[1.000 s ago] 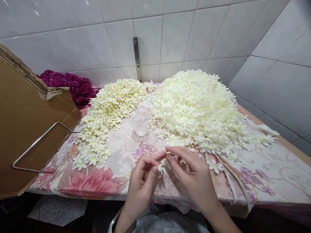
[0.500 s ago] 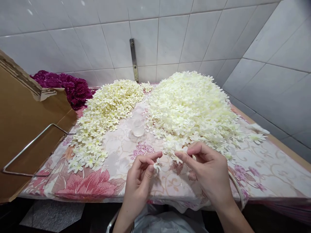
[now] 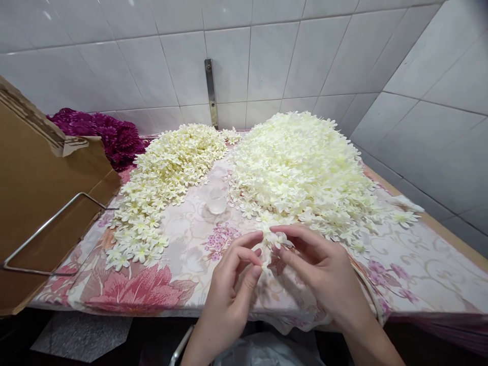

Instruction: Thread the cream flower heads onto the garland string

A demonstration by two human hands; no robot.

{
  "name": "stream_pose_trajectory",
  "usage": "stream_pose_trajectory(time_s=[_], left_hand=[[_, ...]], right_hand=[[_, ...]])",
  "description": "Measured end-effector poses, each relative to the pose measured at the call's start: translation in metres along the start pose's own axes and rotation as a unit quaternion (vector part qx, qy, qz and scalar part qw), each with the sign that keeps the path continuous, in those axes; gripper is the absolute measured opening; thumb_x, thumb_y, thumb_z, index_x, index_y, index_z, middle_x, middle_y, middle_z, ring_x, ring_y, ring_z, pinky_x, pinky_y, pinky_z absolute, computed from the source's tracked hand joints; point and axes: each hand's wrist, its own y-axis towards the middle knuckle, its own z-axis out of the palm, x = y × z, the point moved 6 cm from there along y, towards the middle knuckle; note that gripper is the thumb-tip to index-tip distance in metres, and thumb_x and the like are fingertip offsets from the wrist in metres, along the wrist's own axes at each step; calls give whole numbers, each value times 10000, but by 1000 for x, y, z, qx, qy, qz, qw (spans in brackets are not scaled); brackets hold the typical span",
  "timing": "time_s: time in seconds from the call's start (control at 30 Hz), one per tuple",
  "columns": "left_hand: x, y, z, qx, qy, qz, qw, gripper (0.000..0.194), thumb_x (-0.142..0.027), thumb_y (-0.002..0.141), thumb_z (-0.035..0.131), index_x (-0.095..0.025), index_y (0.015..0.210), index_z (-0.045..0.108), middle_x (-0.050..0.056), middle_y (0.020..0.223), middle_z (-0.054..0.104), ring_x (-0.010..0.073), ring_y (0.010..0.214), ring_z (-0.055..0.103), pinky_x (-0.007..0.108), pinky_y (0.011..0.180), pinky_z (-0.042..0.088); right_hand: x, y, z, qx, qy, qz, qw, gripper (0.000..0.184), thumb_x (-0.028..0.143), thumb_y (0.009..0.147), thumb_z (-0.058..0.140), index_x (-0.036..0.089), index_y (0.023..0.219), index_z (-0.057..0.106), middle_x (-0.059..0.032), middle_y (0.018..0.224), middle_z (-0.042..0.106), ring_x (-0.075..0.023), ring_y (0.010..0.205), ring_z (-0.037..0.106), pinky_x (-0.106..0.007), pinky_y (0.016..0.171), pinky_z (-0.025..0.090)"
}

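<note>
My left hand (image 3: 238, 284) pinches a small white artificial flower (image 3: 266, 265) between thumb and finger, low over the front of the table. Close beside it, my right hand (image 3: 320, 267) has thumb and forefinger closed on white flower petals (image 3: 280, 240); whether this is one blossom or more I cannot tell. Just beyond the hands rises a large heap of loose white flowers (image 3: 301, 168). Further left lies a second, more yellowish flower pile (image 3: 171, 168), which trails toward the front edge. A small clear plastic cup (image 3: 216, 198) stands between the two piles.
A cardboard box (image 3: 49, 213) with a bent metal wire frame (image 3: 49, 229) flanks the left side. Purple artificial flowers (image 3: 102, 134) lie behind it. The floral tablecloth (image 3: 190, 259) covers the table. A metal bracket (image 3: 211, 94) is fixed to the tiled wall (image 3: 270, 61).
My hands have come together. The left moved right with its flower, and the right now holds white petals near the left fingertips.
</note>
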Motion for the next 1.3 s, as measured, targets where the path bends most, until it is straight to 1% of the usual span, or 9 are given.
stream_pose_trajectory(time_s=[0.1,0.4,0.57,0.63,0.7,0.8,0.9,1.07,1.3], left_hand=[[-3,4,3,3,12,1,1000,96,-238,911,485,-225,847,556,72,1247,577,190,1213,496,287,968,418],[-2,9,12,50,-95,-25,994,87,-232,908,495,-218,848,556,62,1096,640,167,1014,592,254,861,454],[6,14,10,18,-90,-33,995,89,-265,894,526,-209,830,550,22,887,620,136,840,592,214,756,452],[10,17,5,-33,-72,-35,996,92,-280,886,539,-210,828,551,16,864,616,135,833,590,209,751,448],[13,18,-1,-94,-46,-36,994,93,-284,880,547,-210,823,556,28,935,634,143,911,593,216,799,441],[14,21,-7,-148,-6,-40,988,112,-290,868,555,-205,797,570,56,1191,590,175,1125,535,244,898,416],[12,23,-8,-158,21,-44,986,115,-292,835,588,-198,770,604,59,1222,563,190,1149,520,248,895,422],[8,23,-2,-141,40,-29,989,78,-262,802,621,-195,765,633,9,840,632,144,844,602,216,753,457],[11,20,-1,-155,95,-15,983,97,-254,828,576,-189,767,613,-2,755,629,129,739,598,207,681,467]], right_hand=[[-1,-1,1,29,-9,17,999,62,240,762,633,197,790,667,-28,774,660,-167,692,616,-274,625,498],[-21,2,1,100,23,123,987,240,327,684,704,178,602,534,28,576,506,-116,559,477,-219,486,395],[-20,3,0,129,7,134,983,252,355,746,637,182,600,528,37,538,473,-110,523,457,-211,443,354],[-19,6,-5,93,-44,107,989,251,387,798,583,184,651,580,11,581,557,-140,554,524,-243,491,407],[-13,10,-14,3,-128,41,991,204,362,835,542,188,814,646,-39,754,663,-190,673,602,-301,608,471],[4,9,-21,-124,-264,-104,951,299,260,860,505,160,1128,595,-143,1131,628,-277,1009,573,-418,849,448],[18,3,-13,-135,-314,-198,919,234,219,866,510,133,1061,607,-176,1129,604,-299,1083,508,-458,910,395],[16,-2,10,35,-166,-144,975,90,229,868,543,187,824,610,-39,792,638,-180,774,580,-307,679,454],[-1,-3,2,-3,-59,-46,997,127,224,820,590,197,696,592,7,694,613,-134,652,577,-239,574,433]])
